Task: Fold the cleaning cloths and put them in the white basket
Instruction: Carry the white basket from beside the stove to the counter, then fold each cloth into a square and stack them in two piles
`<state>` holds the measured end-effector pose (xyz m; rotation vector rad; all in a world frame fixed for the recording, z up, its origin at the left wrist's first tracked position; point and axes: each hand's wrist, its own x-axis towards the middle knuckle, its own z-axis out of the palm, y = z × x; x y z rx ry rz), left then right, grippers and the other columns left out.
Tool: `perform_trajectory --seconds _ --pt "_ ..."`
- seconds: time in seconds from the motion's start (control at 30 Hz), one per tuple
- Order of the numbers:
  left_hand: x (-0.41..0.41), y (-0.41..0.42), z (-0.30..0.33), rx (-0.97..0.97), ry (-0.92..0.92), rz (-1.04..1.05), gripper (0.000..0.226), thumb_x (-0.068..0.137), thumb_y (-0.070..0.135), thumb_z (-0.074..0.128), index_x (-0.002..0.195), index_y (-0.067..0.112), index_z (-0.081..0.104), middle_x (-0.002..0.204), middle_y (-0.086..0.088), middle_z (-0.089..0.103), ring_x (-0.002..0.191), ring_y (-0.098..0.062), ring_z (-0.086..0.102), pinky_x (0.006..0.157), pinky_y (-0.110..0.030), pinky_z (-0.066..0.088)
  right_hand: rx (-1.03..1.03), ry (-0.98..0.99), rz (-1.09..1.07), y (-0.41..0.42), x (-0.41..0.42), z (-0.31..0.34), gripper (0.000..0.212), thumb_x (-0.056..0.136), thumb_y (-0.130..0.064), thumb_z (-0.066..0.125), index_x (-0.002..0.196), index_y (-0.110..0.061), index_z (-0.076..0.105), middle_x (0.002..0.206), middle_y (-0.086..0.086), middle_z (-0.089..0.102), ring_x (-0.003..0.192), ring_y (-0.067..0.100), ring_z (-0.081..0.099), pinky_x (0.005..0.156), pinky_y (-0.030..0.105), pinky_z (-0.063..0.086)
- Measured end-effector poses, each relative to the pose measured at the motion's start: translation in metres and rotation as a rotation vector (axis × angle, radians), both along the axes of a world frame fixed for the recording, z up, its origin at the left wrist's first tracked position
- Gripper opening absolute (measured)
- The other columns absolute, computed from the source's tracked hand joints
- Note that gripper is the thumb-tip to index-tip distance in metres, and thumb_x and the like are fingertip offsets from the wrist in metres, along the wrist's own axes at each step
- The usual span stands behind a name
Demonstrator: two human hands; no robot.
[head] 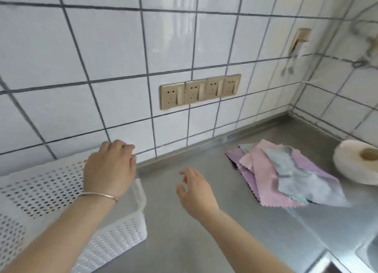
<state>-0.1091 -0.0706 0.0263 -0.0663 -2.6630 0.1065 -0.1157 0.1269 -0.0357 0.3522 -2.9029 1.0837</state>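
Note:
A white perforated basket [114, 238] stands at the left of the steel counter, against the tiled wall. My left hand [110, 168] lies over its far right corner, fingers curled on the rim, a thin bangle on the wrist. My right hand [196, 191] hovers over the bare counter just right of the basket, fingers apart, holding nothing. A loose pile of cleaning cloths [286, 174], pink, lilac and pale blue with zigzag edges, lies unfolded on the counter farther right, apart from both hands.
A roll of white paper [356, 166] lies at the right edge beside the cloths. A row of beige wall sockets [200, 90] sits above the counter. A sink edge [366, 252] shows at the bottom right corner.

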Motion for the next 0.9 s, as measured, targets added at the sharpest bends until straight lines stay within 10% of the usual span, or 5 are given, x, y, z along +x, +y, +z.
perform_trajectory --seconds 0.4,0.57,0.73,0.9 --pt "-0.053 0.297 -0.11 0.13 -0.209 -0.545 0.002 0.061 0.024 0.065 0.062 0.026 0.065 0.06 0.007 0.059 0.055 -0.018 0.061 0.038 -0.021 0.037 0.251 -0.092 -0.402 0.274 -0.006 -0.086 0.029 0.092 -0.021 0.043 0.119 -0.017 0.053 0.12 0.0 0.051 0.113 0.02 0.048 0.078 0.028 0.038" --pt "-0.084 0.403 -0.173 0.018 -0.443 -0.583 0.023 0.04 0.029 0.079 0.058 0.027 0.064 0.061 0.011 0.059 0.057 -0.013 0.06 0.034 -0.024 0.042 0.367 -0.176 -0.36 0.368 -0.047 -0.12 0.031 0.09 -0.015 0.045 0.12 -0.017 0.055 0.12 -0.001 0.052 0.113 0.021 0.048 0.086 0.028 0.041" --pt "-0.111 0.467 -0.198 0.138 -0.514 -0.505 0.024 0.053 0.019 0.078 0.072 0.025 0.066 0.078 0.008 0.063 0.075 -0.016 0.063 0.051 -0.029 0.046 0.462 -0.106 -0.351 0.42 -0.074 -0.148 0.043 0.04 -0.005 0.081 0.076 -0.022 0.064 0.075 -0.006 0.06 0.065 0.019 0.06 0.049 0.024 0.048" --pt "-0.133 0.493 -0.227 0.127 -0.545 -0.486 0.036 0.041 0.025 0.08 0.074 0.028 0.064 0.08 0.012 0.063 0.072 -0.011 0.064 0.046 -0.023 0.049 0.526 -0.064 -0.281 0.448 -0.084 -0.177 0.048 0.037 -0.007 0.078 0.078 -0.022 0.058 0.075 -0.005 0.058 0.065 0.021 0.057 0.05 0.027 0.046"
